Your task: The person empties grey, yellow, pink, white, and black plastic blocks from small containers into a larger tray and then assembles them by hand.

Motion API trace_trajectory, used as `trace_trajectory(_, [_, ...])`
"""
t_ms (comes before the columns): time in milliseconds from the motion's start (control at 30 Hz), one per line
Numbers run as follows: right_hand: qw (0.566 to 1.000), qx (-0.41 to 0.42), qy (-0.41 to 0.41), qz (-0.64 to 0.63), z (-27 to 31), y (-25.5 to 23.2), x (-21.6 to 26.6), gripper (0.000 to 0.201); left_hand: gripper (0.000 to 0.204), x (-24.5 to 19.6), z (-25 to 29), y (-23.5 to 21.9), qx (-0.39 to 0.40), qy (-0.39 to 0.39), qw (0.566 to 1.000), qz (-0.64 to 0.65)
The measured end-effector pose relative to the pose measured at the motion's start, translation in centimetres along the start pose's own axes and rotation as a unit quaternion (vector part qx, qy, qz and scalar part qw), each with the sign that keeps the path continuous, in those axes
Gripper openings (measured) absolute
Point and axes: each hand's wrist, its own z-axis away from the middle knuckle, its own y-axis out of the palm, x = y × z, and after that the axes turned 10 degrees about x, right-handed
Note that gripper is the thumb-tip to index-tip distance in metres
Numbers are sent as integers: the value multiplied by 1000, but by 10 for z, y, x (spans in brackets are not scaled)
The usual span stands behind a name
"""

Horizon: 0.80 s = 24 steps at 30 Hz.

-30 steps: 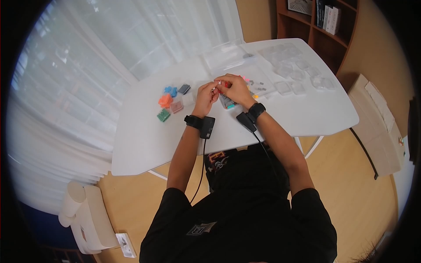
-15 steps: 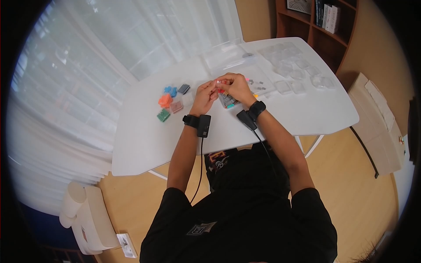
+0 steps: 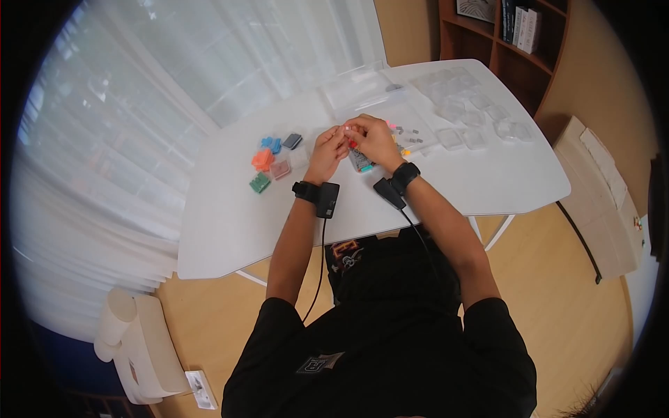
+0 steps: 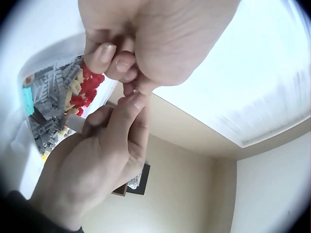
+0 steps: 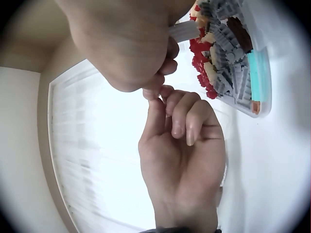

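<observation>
My left hand and right hand meet fingertip to fingertip at the near side of a clear plastic box of building bricks. Between their pinched thumbs and forefingers shows a tiny whitish piece, mostly covered by the fingers. A pale, translucent bar-like piece also sticks out from the curled fingers of the right hand. Grey bricks, red bricks and tan ones fill the box, with a teal piece along its edge.
Left on the white table lie blue bricks, orange bricks, green bricks and a dark grey stack. A large clear bin stands behind the hands. Several small clear cases spread to the right.
Both hands stay together by the box with only small shifts of fingers and wrists. The left wrist turned slightly and came back. Nothing on the table has visibly moved.
</observation>
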Motion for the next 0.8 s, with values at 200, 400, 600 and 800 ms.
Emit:
trace_trajectory(200, [994,-50,-44,86,-1,4,-5,13,22,6,-4,9,-69,35,997,-31])
trace_trajectory(400, [994,-79,22,67,-4,-10,-7,15,21,1,1,4,-135,24,990,-43])
trace_trajectory(600, [994,-75,-6,82,-3,-6,-13,19,21,4,-1,14,-131,-3,977,-167])
trace_trajectory(800, [993,-85,-12,81,-4,-7,-18,20,21,4,0,14,-138,-19,971,-195])
